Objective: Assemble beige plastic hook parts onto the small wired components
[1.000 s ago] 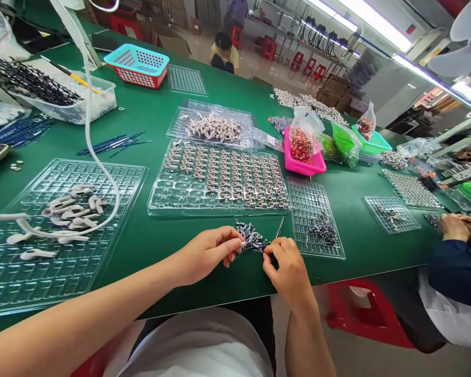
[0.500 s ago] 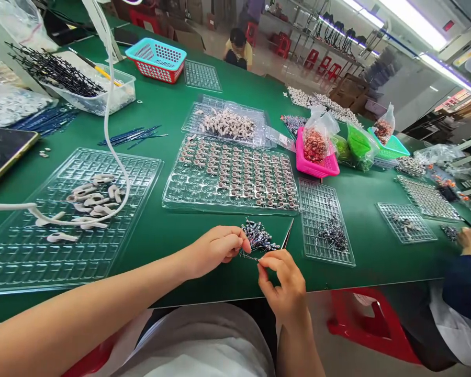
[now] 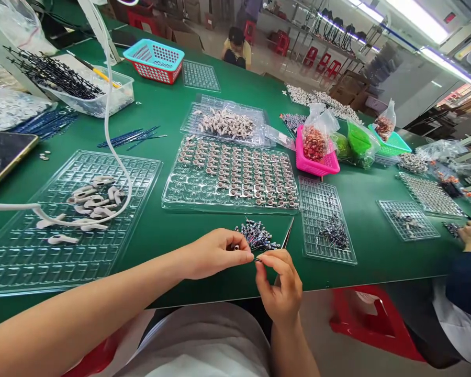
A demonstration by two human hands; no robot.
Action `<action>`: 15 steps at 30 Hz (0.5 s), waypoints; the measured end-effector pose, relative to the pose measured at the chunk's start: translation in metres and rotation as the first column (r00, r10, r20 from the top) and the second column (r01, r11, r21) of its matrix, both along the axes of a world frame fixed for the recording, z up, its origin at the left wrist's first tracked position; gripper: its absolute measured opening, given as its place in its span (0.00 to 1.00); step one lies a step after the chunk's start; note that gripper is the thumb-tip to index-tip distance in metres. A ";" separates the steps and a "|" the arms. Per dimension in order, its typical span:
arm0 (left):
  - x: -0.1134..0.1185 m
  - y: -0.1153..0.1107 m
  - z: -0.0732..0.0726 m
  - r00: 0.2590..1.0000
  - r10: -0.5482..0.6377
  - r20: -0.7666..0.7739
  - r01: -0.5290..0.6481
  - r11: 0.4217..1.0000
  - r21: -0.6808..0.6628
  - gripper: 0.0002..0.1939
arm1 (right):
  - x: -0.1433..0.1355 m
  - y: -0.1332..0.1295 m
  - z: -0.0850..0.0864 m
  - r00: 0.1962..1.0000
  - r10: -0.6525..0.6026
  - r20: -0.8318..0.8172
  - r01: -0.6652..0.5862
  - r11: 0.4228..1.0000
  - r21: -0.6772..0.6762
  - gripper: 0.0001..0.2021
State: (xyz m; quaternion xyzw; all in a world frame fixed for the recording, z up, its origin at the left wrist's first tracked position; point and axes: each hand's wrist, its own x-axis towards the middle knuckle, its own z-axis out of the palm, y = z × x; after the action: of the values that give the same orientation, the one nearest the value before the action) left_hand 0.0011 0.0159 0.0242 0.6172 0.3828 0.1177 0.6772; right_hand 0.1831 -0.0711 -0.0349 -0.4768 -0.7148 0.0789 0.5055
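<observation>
Dark slender part (image 3: 258, 260) pinched by left hand (image 3: 221, 254) and right hand (image 3: 281, 287); spiky, glinting pile (image 3: 259, 234) behind

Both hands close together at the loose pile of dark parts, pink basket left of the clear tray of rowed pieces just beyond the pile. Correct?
One slip: the pink basket is to the right of that clear tray, as the head view shows. The left hand and right hand are indeed close together at the loose pile of dark parts.
</observation>
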 end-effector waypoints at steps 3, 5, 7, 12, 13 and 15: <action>0.000 0.000 -0.002 1.000 0.016 0.019 -0.016 1.000 0.002 0.13 | -0.003 0.001 -0.003 0.999 -0.021 -0.027 0.021 1.000 0.012 0.17; 0.000 -0.001 -0.004 0.999 0.039 0.030 -0.039 0.999 -0.014 0.14 | -0.003 0.001 -0.004 0.999 -0.027 -0.040 0.027 1.000 -0.003 0.17; 0.000 -0.001 -0.005 0.998 0.059 0.037 -0.057 0.997 -0.058 0.16 | -0.002 0.001 -0.004 0.999 -0.033 -0.042 0.032 0.999 -0.037 0.17; 0.001 -0.001 -0.007 0.992 0.096 0.078 -0.083 0.984 -0.159 0.19 | -0.001 -0.001 -0.002 0.998 -0.052 -0.038 0.048 0.993 -0.109 0.11; 0.001 -0.001 -0.007 0.990 0.101 0.093 -0.084 0.980 -0.180 0.19 | 0.000 -0.001 -0.002 0.997 -0.059 -0.042 0.053 0.990 -0.130 0.10; 0.001 -0.002 -0.008 0.986 0.114 0.121 -0.086 0.974 -0.212 0.18 | 0.000 -0.002 -0.001 0.997 -0.064 -0.052 0.055 0.984 -0.169 0.08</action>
State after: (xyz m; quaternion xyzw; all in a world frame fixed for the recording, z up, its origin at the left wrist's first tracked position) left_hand 0.0024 0.0143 0.0157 0.5146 0.3777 0.1523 0.7546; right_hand 0.1827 -0.0729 -0.0356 -0.5362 -0.6762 0.1373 0.4862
